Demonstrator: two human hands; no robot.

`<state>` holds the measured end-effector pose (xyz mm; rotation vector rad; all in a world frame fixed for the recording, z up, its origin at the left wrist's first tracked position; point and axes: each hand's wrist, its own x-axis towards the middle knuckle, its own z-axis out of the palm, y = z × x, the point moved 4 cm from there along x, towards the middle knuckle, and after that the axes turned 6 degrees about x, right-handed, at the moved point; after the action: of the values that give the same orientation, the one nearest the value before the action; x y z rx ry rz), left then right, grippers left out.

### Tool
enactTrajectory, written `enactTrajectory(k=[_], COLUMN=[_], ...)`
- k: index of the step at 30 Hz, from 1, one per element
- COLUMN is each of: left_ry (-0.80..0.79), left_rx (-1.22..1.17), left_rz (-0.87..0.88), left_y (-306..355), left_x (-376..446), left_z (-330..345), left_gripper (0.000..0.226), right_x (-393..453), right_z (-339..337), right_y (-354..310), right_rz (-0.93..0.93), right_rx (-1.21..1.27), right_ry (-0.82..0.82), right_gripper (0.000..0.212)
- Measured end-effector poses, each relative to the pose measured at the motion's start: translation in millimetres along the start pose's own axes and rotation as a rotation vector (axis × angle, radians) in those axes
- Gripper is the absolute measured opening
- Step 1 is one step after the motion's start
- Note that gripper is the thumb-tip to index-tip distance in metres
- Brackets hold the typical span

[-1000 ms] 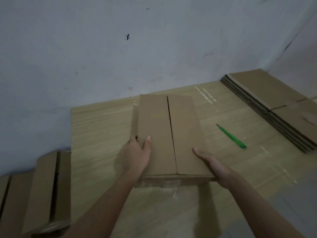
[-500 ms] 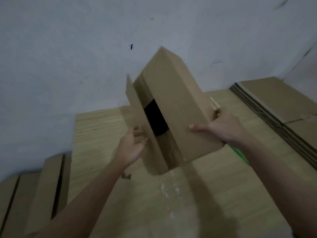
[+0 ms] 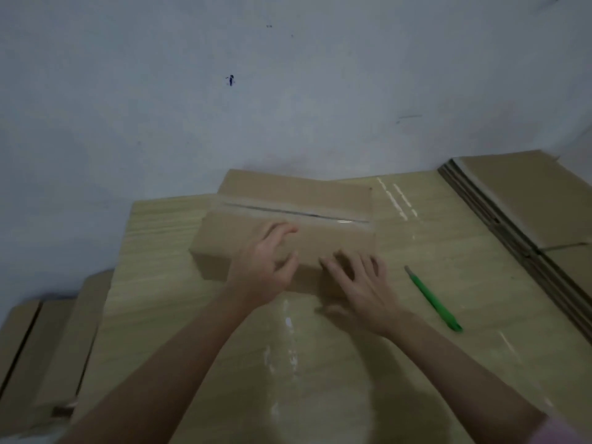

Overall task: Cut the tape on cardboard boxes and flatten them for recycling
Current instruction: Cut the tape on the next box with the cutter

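Observation:
A brown cardboard box (image 3: 294, 203) lies crosswise on the pale wooden table (image 3: 173, 283), its taped seam running left to right along the top with clear tape over it. My left hand (image 3: 266, 267) rests on the near top edge of the box with loosely bent fingers. My right hand (image 3: 358, 283) lies spread against the box's near right corner, fingers straight. A green utility knife (image 3: 432, 299) lies on the table to the right of my right hand, untouched.
A stack of flattened cardboard (image 3: 528, 219) lies along the table's right side. More cardboard boxes (image 3: 41, 341) sit low at the left, beside the table. A grey wall (image 3: 288, 91) stands right behind the box.
The box was lifted off the table, tilted and turned in the air, then set down again crosswise with the taped seam up. Both hands now rest on its near side.

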<state>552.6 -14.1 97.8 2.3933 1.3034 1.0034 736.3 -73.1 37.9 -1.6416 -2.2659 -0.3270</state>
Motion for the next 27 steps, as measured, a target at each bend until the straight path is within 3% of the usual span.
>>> enactTrajectory(k=[2, 5, 7, 9, 11, 15, 19, 22, 24, 27], left_ry=[-0.127, -0.308, -0.396, -0.396, -0.379, -0.392, -0.421, -0.465, -0.534, -0.634], left_rx=[0.077, 0.230, 0.346, 0.441, 0.495, 0.493, 0.496, 0.428, 0.403, 0.335], left_rz=[-0.066, -0.225, -0.326, -0.373, -0.358, -0.314, -0.219, -0.110, -0.021, 0.018], left_y=[2.6, 5.0, 6.6, 9.9, 13.6, 11.2, 6.4, 4.0, 7.3, 6.7], left_x=[3.9, 9.9, 12.2, 12.7, 10.5, 4.1, -12.9, -31.7, -39.8, -36.3], left_z=[25.5, 58.8, 77.7, 88.6, 92.5, 86.0, 74.7, 61.1, 48.2, 33.0], left_gripper=[0.056, 0.074, 0.082, 0.086, 0.089, 0.104, 0.121, 0.116, 0.111, 0.099], right_x=[-18.1, -55.2, -79.1, -99.7, -111.1, -104.6, -67.7, -22.9, 6.9, 46.9], right_z=[-2.8, -2.9, 6.5, 21.6, 29.4, 30.8, -2.8, -37.9, -49.7, -51.0], right_y=[20.2, 70.5, 97.3, 113.9, 123.4, 141.2, 148.3, 133.3, 116.8, 78.7], right_rz=[0.162, 0.605, 0.852, 0.952, 0.973, 1.010, 0.965, 0.857, 0.754, 0.558], right_rx=[0.169, 0.266, 0.230, 0.131, 0.141, 0.412, 0.507, 0.605, 0.690, 0.802], right_ry=[0.069, 0.200, 0.023, -0.256, -0.305, -0.140, 0.165, 0.336, 0.335, 0.186], right_gripper=[0.052, 0.044, 0.042, 0.040, 0.036, 0.026, 0.025, 0.027, 0.025, 0.016])
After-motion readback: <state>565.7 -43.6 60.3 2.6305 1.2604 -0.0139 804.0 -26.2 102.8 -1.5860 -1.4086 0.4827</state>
